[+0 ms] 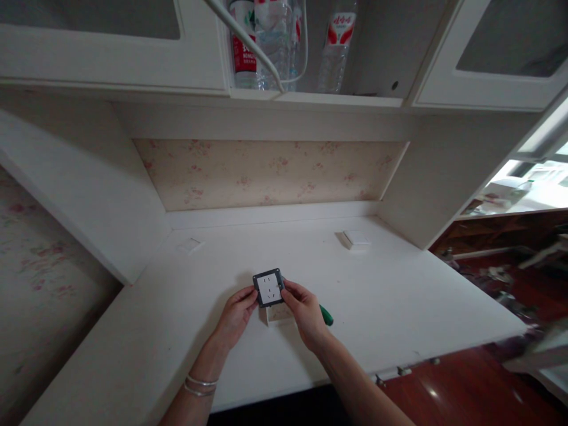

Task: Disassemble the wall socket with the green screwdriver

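Note:
A wall socket [268, 289] with a white face and a dark grey mounting frame is held above the desk, its slots facing me. My left hand [238, 313] pinches its left edge between thumb and fingers. On the opposite edge, my right hand [305, 310] grips it the same way. Just below the socket, partly hidden by it and my right hand, is a white square frame or box [279, 315]. A green handle [327, 315] sticks out from behind my right hand; the rest of that tool is hidden.
On the white desk [213, 260] lie a thin square frame [190, 244] at the back left and a white square piece [356, 239] at the back right. The overhead cabinet [319, 100] holds plastic bottles [337, 50], with a white cable [252, 47] hanging in front.

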Available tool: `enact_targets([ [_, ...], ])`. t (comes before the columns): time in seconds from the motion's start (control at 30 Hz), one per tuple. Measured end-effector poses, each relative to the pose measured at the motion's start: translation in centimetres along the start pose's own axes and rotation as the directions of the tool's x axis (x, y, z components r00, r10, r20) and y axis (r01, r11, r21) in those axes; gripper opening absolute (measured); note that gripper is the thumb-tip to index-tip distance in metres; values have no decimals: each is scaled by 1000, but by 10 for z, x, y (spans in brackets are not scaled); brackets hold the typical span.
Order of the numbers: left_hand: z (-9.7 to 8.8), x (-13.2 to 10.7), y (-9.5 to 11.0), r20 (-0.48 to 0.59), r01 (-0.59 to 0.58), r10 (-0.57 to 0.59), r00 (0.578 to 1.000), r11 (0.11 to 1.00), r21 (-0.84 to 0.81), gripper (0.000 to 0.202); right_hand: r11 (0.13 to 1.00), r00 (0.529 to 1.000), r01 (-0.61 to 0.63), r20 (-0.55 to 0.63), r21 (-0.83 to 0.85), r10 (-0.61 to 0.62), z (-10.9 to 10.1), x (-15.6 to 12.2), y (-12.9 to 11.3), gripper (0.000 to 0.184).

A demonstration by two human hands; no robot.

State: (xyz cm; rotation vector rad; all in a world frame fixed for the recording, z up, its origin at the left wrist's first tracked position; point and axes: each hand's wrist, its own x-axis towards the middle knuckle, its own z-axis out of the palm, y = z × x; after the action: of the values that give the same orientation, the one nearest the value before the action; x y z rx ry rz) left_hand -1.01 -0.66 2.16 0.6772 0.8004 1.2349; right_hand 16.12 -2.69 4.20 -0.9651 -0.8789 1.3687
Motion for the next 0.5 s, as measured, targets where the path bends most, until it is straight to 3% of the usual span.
enact_targets([
  [0.27, 0, -1, -2, -2, -4, 4, 1000, 1000, 19, 29, 998, 1000, -14, 3, 55, 14, 3, 0, -4, 34],
  [0.4, 2, -1, -2, -33, -44, 45, 998, 999, 14, 40, 995, 1000, -2, -17, 102, 3, 4, 0, -1, 39],
  [0.5, 3, -1, -3, -60, -78, 80, 995, 996, 33, 33, 996, 998, -22, -49, 85, 26, 4, 1, 2, 39],
])
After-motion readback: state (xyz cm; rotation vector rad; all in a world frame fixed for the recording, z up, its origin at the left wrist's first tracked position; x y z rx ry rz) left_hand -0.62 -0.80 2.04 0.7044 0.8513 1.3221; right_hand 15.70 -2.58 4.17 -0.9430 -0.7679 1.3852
